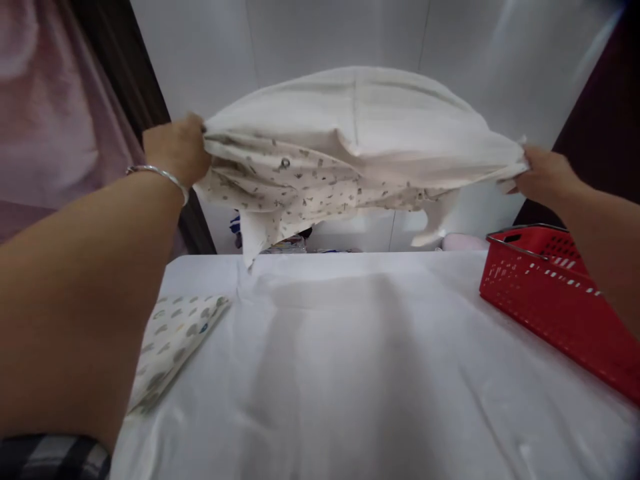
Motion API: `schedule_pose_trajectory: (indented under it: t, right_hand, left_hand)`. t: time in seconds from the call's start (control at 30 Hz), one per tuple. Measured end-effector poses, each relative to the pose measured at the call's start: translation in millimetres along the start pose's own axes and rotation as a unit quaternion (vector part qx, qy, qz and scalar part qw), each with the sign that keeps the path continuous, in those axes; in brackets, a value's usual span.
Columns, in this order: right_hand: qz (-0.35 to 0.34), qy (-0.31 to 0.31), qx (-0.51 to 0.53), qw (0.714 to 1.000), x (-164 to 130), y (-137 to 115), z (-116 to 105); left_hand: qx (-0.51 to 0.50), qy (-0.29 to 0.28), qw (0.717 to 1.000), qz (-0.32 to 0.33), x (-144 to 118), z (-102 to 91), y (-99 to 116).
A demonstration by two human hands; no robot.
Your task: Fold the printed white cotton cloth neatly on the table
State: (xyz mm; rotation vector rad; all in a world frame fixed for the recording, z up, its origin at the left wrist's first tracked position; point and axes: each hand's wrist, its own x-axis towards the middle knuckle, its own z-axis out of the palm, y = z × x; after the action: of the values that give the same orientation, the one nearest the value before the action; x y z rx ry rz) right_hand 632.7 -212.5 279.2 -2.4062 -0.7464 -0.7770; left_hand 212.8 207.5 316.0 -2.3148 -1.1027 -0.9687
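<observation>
A large white cloth [380, 120] with small dark prints on one side is stretched in the air above the far edge of the table. My left hand [183, 148], with a silver bangle at the wrist, is closed on its left end. At the opposite end, my right hand [545, 175] grips a bunched corner. The middle of the cloth billows upward, and two loose pieces hang down from its lower edge. Whether it is a sheet or a garment I cannot tell.
A white-covered table [345, 373] lies below. On its left side rests a folded cloth with grey prints [177, 340]. A red plastic basket [545, 300] with a metal handle stands at the right. Pink curtain fabric [45, 100] hangs at the left, before a pale wall [330, 33].
</observation>
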Motion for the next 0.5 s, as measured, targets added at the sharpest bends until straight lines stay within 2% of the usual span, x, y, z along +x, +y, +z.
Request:
schedule_pose_trajectory:
  t: [0.07, 0.17, 0.27, 0.4, 0.5]
  right_hand:
    - [-0.002, -0.042, -0.006, 0.999, -9, 16, 7]
    - [0.004, -0.062, -0.051, 0.997, -32, 43, 23]
    - [0.025, -0.081, -0.009, 0.996, -62, 61, 41]
    - [0.027, -0.105, 0.06, 0.992, -111, 78, 62]
    - [0.038, -0.149, 0.084, 0.985, -153, 93, 73]
  left_hand:
    - [0.009, -0.06, 0.997, 0.037, -17, 12.7, -4]
    - [0.026, -0.146, 0.986, 0.07, -54, 33.5, -13]
    - [0.038, -0.219, 0.971, 0.082, -88, 43.4, -26]
    - [0.074, -0.253, 0.963, 0.063, -130, 43.8, -50]
    - [0.061, -0.267, 0.959, 0.078, -171, 45.0, -71]
